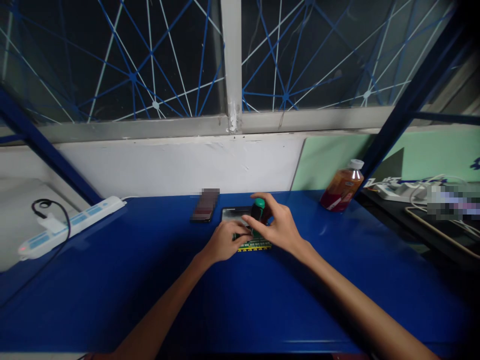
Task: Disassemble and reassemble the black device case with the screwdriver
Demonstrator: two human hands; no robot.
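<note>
My right hand (281,225) is curled around a stubby screwdriver (258,210) with a black handle and green cap. The screwdriver stands nearly upright, its lower end over a flat green case (255,246) that has rows of small pale slots and a yellow front edge. From the left, my left hand (225,241) reaches over the case, thumb and fingertips drawn together beside the screwdriver's lower end. Whatever is between those fingertips is too small to make out. Behind the hands shows the case's dark, glossy back part (233,214). Both hands partly cover the case.
A dark phone-like slab (204,206), partly blurred out, lies left of the case on the blue table (240,305). A white power strip (75,225) with a black cable is at the left. A drink bottle (342,187) stands back right, near a blue frame post (405,105).
</note>
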